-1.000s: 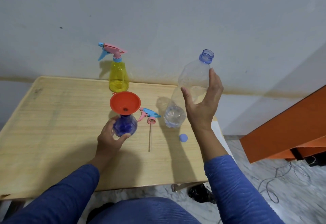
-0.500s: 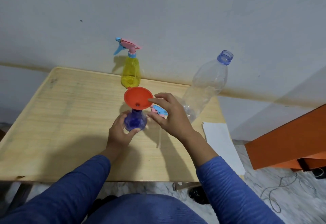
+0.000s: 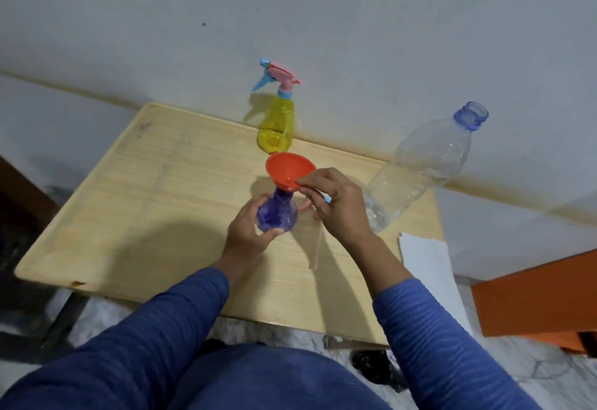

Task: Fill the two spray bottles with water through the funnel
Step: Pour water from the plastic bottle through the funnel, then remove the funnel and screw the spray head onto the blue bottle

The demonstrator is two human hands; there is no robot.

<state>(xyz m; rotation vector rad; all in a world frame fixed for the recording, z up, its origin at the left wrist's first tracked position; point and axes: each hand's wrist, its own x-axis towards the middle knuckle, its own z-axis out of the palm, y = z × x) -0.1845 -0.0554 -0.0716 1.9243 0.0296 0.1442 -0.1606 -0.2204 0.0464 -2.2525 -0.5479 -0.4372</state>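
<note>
A blue spray bottle point(image 3: 277, 216) with its head off stands on the wooden table point(image 3: 155, 203), and my left hand point(image 3: 247, 232) grips its round body. An orange funnel point(image 3: 289, 172) sits tilted in its neck; my right hand point(image 3: 336, 204) pinches the funnel's near rim. The bottle's loose pink and blue spray head point(image 3: 318, 198) lies behind my right hand, its dip tube point(image 3: 316, 251) running toward me. A yellow spray bottle point(image 3: 277, 127) with its head on stands by the wall. A large clear water bottle point(image 3: 423, 167), uncapped and nearly empty, stands at the right.
A white sheet point(image 3: 426, 267) hangs over the table's right edge. An orange board point(image 3: 533, 293) leans on the floor at the right. A grey wall point(image 3: 290, 22) backs the table. My knees are under the near edge.
My right hand has set the clear water bottle down at the right and come over to the funnel, now pinching its rim. My left hand stays on the blue bottle.
</note>
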